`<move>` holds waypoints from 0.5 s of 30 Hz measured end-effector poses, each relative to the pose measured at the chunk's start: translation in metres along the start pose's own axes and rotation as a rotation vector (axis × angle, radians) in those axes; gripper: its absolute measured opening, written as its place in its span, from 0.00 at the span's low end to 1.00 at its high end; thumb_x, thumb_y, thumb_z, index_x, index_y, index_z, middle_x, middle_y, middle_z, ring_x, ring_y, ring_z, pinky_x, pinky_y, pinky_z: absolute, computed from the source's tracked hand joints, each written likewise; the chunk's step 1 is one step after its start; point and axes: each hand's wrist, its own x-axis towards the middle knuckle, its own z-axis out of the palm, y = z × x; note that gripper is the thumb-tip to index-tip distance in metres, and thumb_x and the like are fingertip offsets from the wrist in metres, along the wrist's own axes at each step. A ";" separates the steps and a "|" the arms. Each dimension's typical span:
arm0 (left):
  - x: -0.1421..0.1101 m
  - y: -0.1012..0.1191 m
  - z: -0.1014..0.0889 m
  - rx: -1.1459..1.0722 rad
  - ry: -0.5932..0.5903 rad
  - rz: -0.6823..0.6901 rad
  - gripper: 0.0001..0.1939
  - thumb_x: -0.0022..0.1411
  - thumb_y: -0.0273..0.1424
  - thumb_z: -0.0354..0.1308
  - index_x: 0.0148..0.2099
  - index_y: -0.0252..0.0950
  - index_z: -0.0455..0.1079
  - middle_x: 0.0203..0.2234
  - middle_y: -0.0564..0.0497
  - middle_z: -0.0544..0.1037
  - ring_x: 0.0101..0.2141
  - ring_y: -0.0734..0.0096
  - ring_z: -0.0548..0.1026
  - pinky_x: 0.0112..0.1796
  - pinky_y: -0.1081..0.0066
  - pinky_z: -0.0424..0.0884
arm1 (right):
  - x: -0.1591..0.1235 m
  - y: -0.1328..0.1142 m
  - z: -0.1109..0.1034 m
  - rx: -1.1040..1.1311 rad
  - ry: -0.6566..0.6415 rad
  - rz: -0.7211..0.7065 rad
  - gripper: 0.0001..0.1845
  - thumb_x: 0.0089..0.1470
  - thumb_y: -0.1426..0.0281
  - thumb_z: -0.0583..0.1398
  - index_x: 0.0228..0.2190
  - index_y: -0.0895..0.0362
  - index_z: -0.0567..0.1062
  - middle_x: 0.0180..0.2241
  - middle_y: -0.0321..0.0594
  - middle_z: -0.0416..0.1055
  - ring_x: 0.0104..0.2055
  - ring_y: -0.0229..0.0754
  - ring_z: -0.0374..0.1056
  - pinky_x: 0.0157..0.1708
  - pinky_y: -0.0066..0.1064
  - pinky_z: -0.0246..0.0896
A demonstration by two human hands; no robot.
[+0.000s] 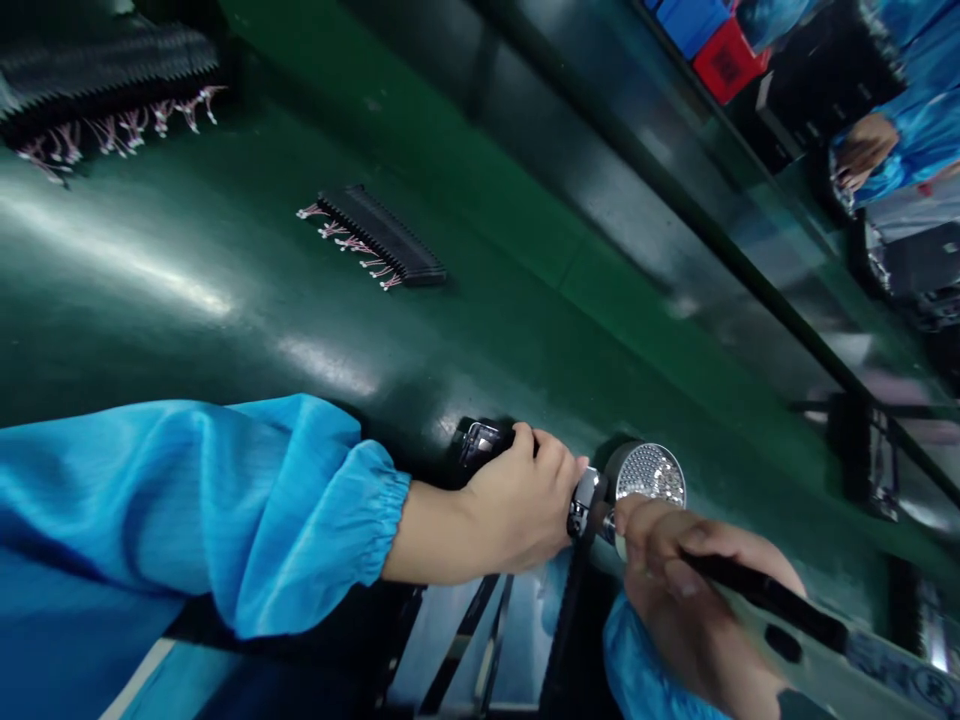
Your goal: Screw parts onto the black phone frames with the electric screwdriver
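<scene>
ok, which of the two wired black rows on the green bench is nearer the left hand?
The shorter row, upper middle; the longer row, in the top left corner, sits farther from the left hand.

The green tabletop (517,335) carries 1 longer row of black wired parts (112,75), 1 shorter row (382,232) and 1 round metal container (649,473).

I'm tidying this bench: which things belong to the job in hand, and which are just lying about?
In the job, apparently:
chrome-ended piece, left hand
black tool, right hand
perhaps round dish

Seemingly lying about:
small wired stack
large wired stack
red box
</scene>
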 end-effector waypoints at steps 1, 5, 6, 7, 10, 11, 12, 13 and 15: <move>0.001 -0.001 -0.001 -0.009 -0.010 0.003 0.32 0.71 0.46 0.46 0.66 0.27 0.64 0.49 0.32 0.76 0.47 0.39 0.74 0.42 0.44 0.72 | 0.000 0.000 0.000 0.007 0.001 0.002 0.07 0.55 0.74 0.65 0.36 0.52 0.76 0.21 0.31 0.64 0.24 0.37 0.64 0.33 0.39 0.68; 0.004 -0.011 -0.010 -0.060 -0.059 0.017 0.31 0.70 0.46 0.49 0.64 0.27 0.66 0.46 0.33 0.77 0.44 0.44 0.74 0.40 0.49 0.73 | -0.004 0.007 0.004 0.061 0.077 -0.025 0.09 0.56 0.74 0.64 0.39 0.50 0.76 0.21 0.30 0.64 0.24 0.38 0.64 0.32 0.39 0.66; 0.003 -0.014 -0.012 -0.065 -0.046 0.013 0.32 0.70 0.46 0.50 0.63 0.26 0.67 0.45 0.33 0.77 0.43 0.45 0.75 0.39 0.50 0.73 | -0.005 0.009 0.006 0.068 0.088 -0.041 0.09 0.56 0.74 0.64 0.39 0.51 0.76 0.21 0.30 0.64 0.24 0.38 0.64 0.32 0.39 0.66; 0.000 -0.015 -0.013 -0.061 -0.012 0.008 0.32 0.69 0.46 0.51 0.62 0.23 0.68 0.46 0.31 0.77 0.44 0.45 0.75 0.40 0.50 0.73 | -0.006 0.011 0.007 0.072 0.096 -0.056 0.08 0.56 0.74 0.63 0.39 0.51 0.76 0.21 0.31 0.65 0.24 0.38 0.64 0.32 0.39 0.66; -0.023 -0.003 -0.007 -0.040 0.185 0.071 0.29 0.67 0.43 0.54 0.57 0.20 0.71 0.52 0.28 0.74 0.52 0.38 0.72 0.52 0.44 0.67 | -0.004 0.012 0.006 0.103 0.077 -0.074 0.11 0.56 0.75 0.63 0.42 0.51 0.76 0.21 0.31 0.65 0.24 0.38 0.64 0.32 0.39 0.65; -0.034 0.007 -0.001 -0.055 0.243 0.129 0.27 0.67 0.41 0.54 0.57 0.22 0.72 0.55 0.29 0.73 0.56 0.37 0.70 0.56 0.43 0.63 | -0.003 0.011 0.003 0.122 0.071 -0.080 0.14 0.56 0.75 0.62 0.44 0.50 0.76 0.21 0.31 0.65 0.24 0.38 0.64 0.32 0.39 0.64; -0.047 0.020 0.007 -0.097 0.280 0.166 0.24 0.67 0.39 0.54 0.57 0.27 0.73 0.57 0.33 0.73 0.59 0.38 0.67 0.60 0.43 0.60 | -0.001 0.008 -0.002 0.142 0.073 -0.092 0.15 0.56 0.75 0.62 0.45 0.50 0.76 0.20 0.31 0.65 0.23 0.38 0.63 0.31 0.38 0.64; -0.059 0.034 0.017 -0.149 0.287 0.214 0.23 0.67 0.38 0.53 0.58 0.32 0.73 0.58 0.38 0.73 0.61 0.42 0.66 0.62 0.44 0.59 | 0.001 0.005 -0.008 0.158 0.087 -0.113 0.17 0.56 0.75 0.62 0.47 0.50 0.75 0.20 0.31 0.65 0.23 0.38 0.63 0.30 0.37 0.63; -0.075 0.056 0.042 -0.349 0.278 0.010 0.19 0.67 0.39 0.52 0.57 0.49 0.74 0.57 0.53 0.75 0.62 0.55 0.67 0.63 0.52 0.62 | 0.005 -0.003 -0.023 0.173 0.168 -0.180 0.16 0.55 0.74 0.61 0.45 0.52 0.75 0.19 0.31 0.65 0.22 0.39 0.63 0.29 0.37 0.63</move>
